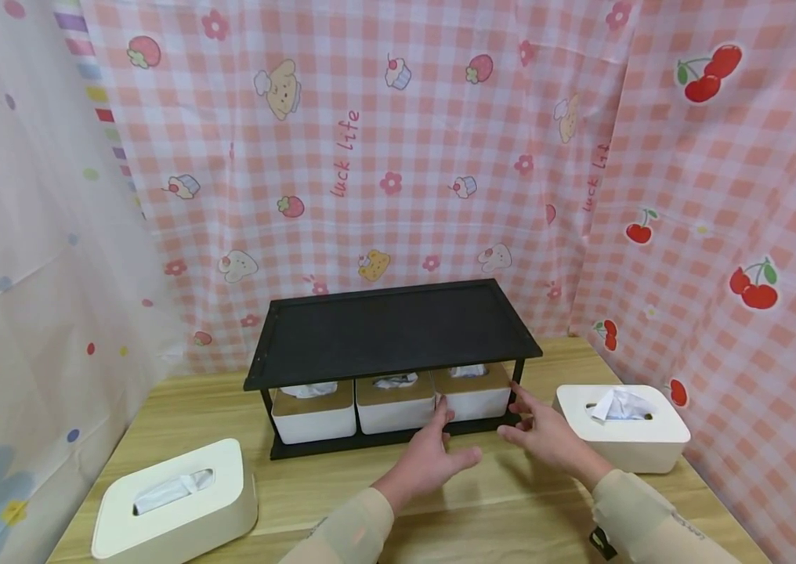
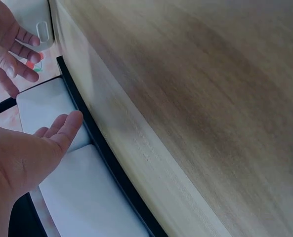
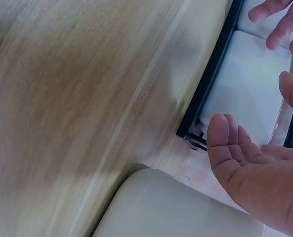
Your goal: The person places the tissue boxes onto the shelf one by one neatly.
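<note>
Three tissue boxes with white bodies and brown lids stand side by side on the lower level of a black two-tier rack point(image 1: 398, 329). My left hand point(image 1: 426, 458) is in front of the rack, its fingertips at the seam between the middle tissue box point(image 1: 391, 417) and the right tissue box point(image 1: 483, 403). Its thumb points away to the right. At the right box's other end, my right hand point(image 1: 549, 435) has its fingers spread beside the rack's right post. In the right wrist view both hands face that box's white front point(image 3: 247, 84) with relaxed fingers, gripping nothing.
The left tissue box point(image 1: 316, 427) fills the rack's left end. A larger cream tissue box point(image 1: 229, 513) sits at the table's front left; another cream one point(image 1: 645, 450) stands right of the rack, close to my right forearm. Patterned curtains point(image 1: 398, 235) hang behind and along both sides.
</note>
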`<state>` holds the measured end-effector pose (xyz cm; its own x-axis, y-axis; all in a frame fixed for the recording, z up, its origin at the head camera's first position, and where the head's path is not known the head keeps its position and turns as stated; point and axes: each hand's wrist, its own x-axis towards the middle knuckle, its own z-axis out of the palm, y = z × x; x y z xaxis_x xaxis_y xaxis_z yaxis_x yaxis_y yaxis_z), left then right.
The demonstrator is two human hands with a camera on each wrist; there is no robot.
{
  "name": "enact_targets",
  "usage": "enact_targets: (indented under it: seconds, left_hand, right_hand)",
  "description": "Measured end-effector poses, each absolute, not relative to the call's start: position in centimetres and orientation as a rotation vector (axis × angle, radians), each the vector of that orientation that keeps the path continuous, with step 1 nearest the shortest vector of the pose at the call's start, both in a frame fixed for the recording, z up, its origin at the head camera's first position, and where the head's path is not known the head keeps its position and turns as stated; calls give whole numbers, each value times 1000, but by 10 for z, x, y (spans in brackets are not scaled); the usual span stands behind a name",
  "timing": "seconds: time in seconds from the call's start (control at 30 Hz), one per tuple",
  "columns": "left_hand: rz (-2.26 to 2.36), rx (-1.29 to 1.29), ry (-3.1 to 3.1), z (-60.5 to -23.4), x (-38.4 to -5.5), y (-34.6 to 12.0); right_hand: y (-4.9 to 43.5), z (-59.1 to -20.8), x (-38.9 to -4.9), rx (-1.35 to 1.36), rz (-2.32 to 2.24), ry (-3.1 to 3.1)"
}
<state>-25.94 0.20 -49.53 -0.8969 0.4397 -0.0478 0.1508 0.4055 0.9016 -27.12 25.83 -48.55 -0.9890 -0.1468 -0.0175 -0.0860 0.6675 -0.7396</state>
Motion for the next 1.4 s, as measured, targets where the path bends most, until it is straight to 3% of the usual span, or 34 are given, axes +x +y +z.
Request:
enact_targets:
  seconds: [0.77,1.4]
  left_hand:
    - [1390,595,2449,-500,-253,-19]
    - [1135,633,2656,-496,-236,-91]
  right_hand:
    - [254,-483,-255,-232,-1276,2794]
    - [229,-487,-250,-362,-1355,2694]
